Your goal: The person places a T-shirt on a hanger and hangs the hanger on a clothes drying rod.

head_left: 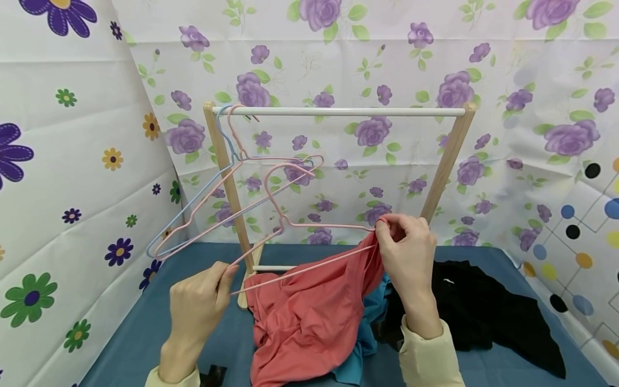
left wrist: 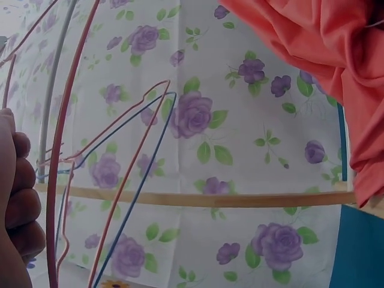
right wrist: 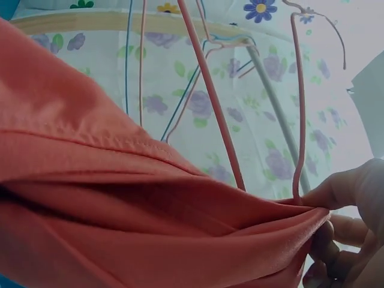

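Centrally, you hold a pink hanger (head_left: 333,226) between your two hands, in front of the rack's white rail (head_left: 338,112), its hook upward and free of that rail. Your left hand (head_left: 198,301) has its fingers curled round the hanger's left end; this grip seems to steady the frame, leaving the other end to the finer work. Your right hand (head_left: 408,252) pinches the upper edge of the coral garment (head_left: 319,322) between thumb and fingers, just where the hanger's right shoulder ends. Cloth and wire thus meet at one point, and the pinch probably keeps the edge from slipping along the wire. Whether the tip lies fully inside the fold you cannot tell, since your fingers and the gathered cloth cover it. The garment slopes down and leftward from your pinch, with the hanger's lower bar crossing in front of it in the head view.

Beyond your left hand, a blue hanger (head_left: 195,196) and a second pink hanger (head_left: 229,121) hang together at the rail's left end, which presumably leaves the rest of its length accessible. On the desk (head_left: 130,328), a blue garment (head_left: 365,317) lies partly behind the coral one, and a black garment (head_left: 493,312) lies to your right, beside your working area.
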Tool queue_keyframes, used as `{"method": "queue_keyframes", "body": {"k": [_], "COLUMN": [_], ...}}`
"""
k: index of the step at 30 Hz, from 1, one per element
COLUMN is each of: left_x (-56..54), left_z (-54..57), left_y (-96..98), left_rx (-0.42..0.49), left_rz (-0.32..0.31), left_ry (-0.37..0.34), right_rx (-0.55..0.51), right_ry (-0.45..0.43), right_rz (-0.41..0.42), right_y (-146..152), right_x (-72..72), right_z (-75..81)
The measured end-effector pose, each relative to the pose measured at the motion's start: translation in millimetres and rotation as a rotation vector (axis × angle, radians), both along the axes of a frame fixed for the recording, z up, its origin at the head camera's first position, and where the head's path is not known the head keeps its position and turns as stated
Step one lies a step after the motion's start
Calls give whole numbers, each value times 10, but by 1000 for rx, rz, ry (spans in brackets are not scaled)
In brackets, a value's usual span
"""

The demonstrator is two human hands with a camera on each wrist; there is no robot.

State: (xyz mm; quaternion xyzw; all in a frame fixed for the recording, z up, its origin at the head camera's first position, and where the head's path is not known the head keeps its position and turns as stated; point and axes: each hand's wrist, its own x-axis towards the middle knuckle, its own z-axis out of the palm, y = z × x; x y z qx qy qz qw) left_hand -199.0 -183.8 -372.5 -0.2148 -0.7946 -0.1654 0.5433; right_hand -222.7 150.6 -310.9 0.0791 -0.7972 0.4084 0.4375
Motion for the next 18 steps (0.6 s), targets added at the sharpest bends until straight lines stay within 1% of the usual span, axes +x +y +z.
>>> {"method": "queue_keyframes", "body": {"k": [4, 7, 11, 13, 14, 15, 17, 18], "left_x": [-38, -58, -72, -73, -74, -77, -90, -100], "left_z": [-36, -51, -55, -58, -59, -60, -70, -72], "left_y": [-2, 5, 17, 23, 25, 26, 25, 26], "left_rx": [23, 35, 50, 56, 60, 64, 71, 76], "left_rz": [-15, -17, -11, -9, -7, -5, 0, 1], "left_ry": [-3, -19, -51, -78, -93, -106, -117, -114], "right_rx": [80, 137, 166, 167, 163, 146, 59, -5], "right_ry": [24, 24, -46, -86, -99, -110, -120, -118], "right_rz": [27, 97, 233, 281, 300, 338, 444, 525], "right_y": [48, 139, 268, 315, 336, 356, 397, 421], "right_x": [-16, -46, -83, -91, -93, -93, -98, -101], "right_z": [-30, -59, -112, -146, -161, -174, -192, -198]}}
